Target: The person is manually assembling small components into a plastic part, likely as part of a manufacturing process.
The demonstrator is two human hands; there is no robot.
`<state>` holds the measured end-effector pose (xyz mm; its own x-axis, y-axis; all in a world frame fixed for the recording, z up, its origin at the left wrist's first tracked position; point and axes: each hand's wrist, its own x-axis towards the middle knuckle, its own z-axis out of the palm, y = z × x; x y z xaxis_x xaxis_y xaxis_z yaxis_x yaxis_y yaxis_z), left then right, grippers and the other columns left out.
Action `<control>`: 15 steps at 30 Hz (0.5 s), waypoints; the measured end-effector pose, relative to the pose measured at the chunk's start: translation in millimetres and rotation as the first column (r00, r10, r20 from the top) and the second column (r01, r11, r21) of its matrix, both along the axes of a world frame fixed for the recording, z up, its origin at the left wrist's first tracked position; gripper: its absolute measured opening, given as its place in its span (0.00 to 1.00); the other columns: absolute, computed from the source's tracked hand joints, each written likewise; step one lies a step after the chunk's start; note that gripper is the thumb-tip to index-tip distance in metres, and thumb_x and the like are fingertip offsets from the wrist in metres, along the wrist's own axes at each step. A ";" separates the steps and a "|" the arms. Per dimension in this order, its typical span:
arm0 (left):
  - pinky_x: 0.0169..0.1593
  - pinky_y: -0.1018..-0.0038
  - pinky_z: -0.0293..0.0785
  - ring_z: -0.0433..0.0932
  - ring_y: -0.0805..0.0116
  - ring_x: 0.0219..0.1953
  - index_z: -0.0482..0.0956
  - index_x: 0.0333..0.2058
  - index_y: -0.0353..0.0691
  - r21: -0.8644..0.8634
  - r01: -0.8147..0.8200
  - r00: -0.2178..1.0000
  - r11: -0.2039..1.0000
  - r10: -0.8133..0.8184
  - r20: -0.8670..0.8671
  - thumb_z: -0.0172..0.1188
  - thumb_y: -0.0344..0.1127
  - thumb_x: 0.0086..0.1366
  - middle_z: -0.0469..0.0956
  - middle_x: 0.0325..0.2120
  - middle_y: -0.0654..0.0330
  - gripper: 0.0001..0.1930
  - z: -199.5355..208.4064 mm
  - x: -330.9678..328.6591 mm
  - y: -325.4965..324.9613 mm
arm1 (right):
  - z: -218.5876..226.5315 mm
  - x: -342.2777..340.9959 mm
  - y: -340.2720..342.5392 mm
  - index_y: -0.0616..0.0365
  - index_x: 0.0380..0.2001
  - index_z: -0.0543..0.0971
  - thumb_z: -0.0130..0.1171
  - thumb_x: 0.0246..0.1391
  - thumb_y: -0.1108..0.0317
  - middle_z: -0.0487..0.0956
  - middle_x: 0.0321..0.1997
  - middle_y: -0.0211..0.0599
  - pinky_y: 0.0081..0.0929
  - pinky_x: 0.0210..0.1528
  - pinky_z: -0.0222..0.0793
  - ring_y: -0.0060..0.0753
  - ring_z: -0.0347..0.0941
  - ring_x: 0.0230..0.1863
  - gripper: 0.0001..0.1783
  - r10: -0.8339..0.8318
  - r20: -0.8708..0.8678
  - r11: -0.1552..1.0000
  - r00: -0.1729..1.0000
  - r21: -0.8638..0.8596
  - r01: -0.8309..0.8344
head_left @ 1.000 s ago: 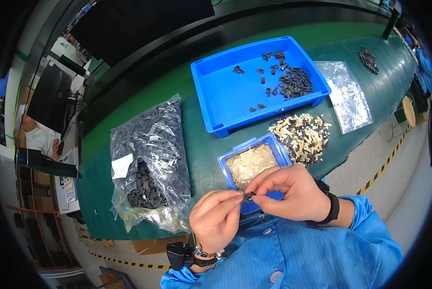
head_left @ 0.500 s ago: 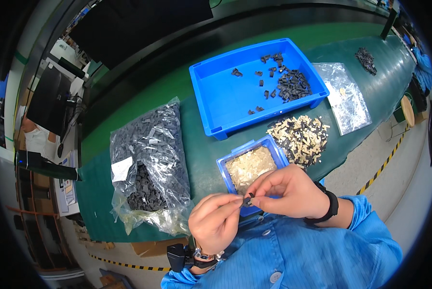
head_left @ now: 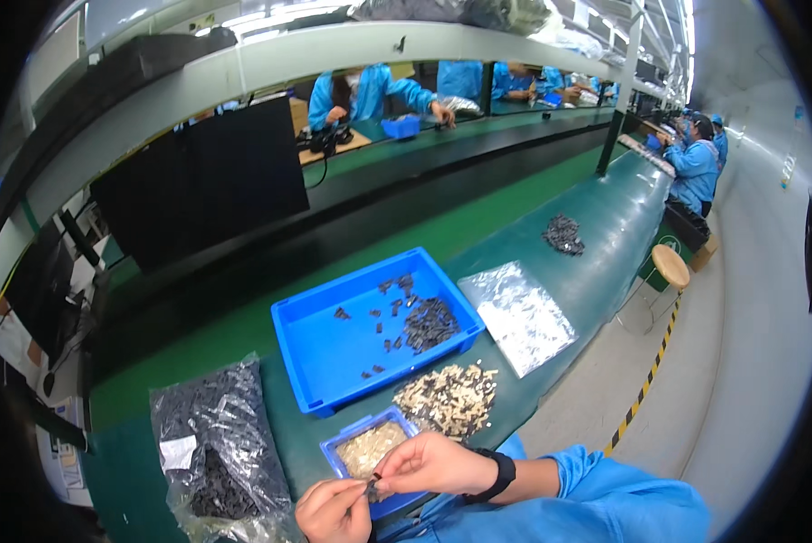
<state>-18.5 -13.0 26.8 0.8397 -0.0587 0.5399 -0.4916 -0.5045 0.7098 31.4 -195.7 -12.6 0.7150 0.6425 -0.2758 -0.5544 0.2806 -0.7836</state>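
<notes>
Between the fingertips of both hands is a small black plastic part (head_left: 372, 489), partly covered by the fingers. My left hand (head_left: 332, 512) pinches it from the left, and my right hand (head_left: 438, 465), with a black band at the wrist, pinches it from the right. Just beyond them stands a small blue bin (head_left: 334, 457) holding flat beige pieces (head_left: 370, 447). A loose heap of beige and black pieces (head_left: 446, 398) lies on the green table behind the right hand. Farther back is a large blue tray (head_left: 311, 348) with black parts (head_left: 430, 324) gathered at its right side.
A clear plastic bag of black parts (head_left: 220, 443) sits at the left. Right of the tray lies a flat silvery bag (head_left: 519, 317); beyond it is a black pile (head_left: 563, 233). A stool (head_left: 670, 266) stands off the table's right edge. Co-workers (head_left: 694, 167) in blue are farther away.
The view has tilted upward, so the table sits lower and co-workers and a shelf have come into sight. Both hands keep their pinch on the black part.
</notes>
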 end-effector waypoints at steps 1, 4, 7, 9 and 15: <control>0.37 0.67 0.75 0.80 0.54 0.31 0.81 0.29 0.32 -0.007 0.007 1.000 1.000 -0.008 -0.014 0.60 0.19 0.51 0.80 0.28 0.51 0.06 0.0 0.9 -0.2 | -1.3 -1.4 1.2 0.69 0.36 0.80 0.63 0.53 0.77 0.81 0.40 0.40 0.19 0.45 0.74 0.25 0.79 0.41 0.08 -0.030 0.077 1.000 0.997 0.002 0.030; 0.37 0.68 0.75 0.80 0.55 0.31 0.81 0.29 0.32 -0.005 0.037 0.999 0.999 -0.037 -0.014 0.60 0.18 0.51 0.80 0.28 0.51 0.05 1.0 4.1 -1.1 | 2.3 3.7 -5.2 0.69 0.37 0.79 0.63 0.53 0.77 0.81 0.40 0.40 0.19 0.45 0.75 0.25 0.79 0.41 0.09 0.003 0.127 0.999 0.992 -0.051 0.004; 0.37 0.68 0.75 0.80 0.54 0.31 0.81 0.29 0.32 0.014 0.061 0.998 0.998 -0.061 0.026 0.60 0.18 0.51 0.80 0.28 0.51 0.06 0.0 6.4 -2.9 | 3.8 6.8 -9.7 0.68 0.38 0.77 0.62 0.53 0.80 0.79 0.44 0.40 0.21 0.50 0.74 0.28 0.79 0.46 0.09 0.062 0.034 0.996 0.997 -0.070 -0.060; 0.36 0.68 0.75 0.80 0.53 0.31 0.81 0.29 0.32 0.027 0.068 0.996 0.997 -0.069 0.064 0.60 0.18 0.51 0.80 0.28 0.51 0.06 1.2 7.2 -3.6 | -0.7 7.3 -9.0 0.67 0.39 0.76 0.61 0.53 0.80 0.79 0.43 0.39 0.21 0.50 0.74 0.28 0.79 0.45 0.09 0.060 -0.024 0.998 0.998 -0.033 -0.061; 0.36 0.67 0.75 0.79 0.53 0.30 0.81 0.30 0.31 0.089 0.072 0.987 0.993 -0.084 0.138 0.60 0.18 0.50 0.79 0.27 0.51 0.07 3.8 10.3 -6.1 | -9.5 6.9 -5.4 0.61 0.36 0.74 0.61 0.54 0.79 0.78 0.36 0.32 0.21 0.48 0.74 0.25 0.77 0.41 0.08 0.110 -0.183 0.944 0.977 0.326 -0.046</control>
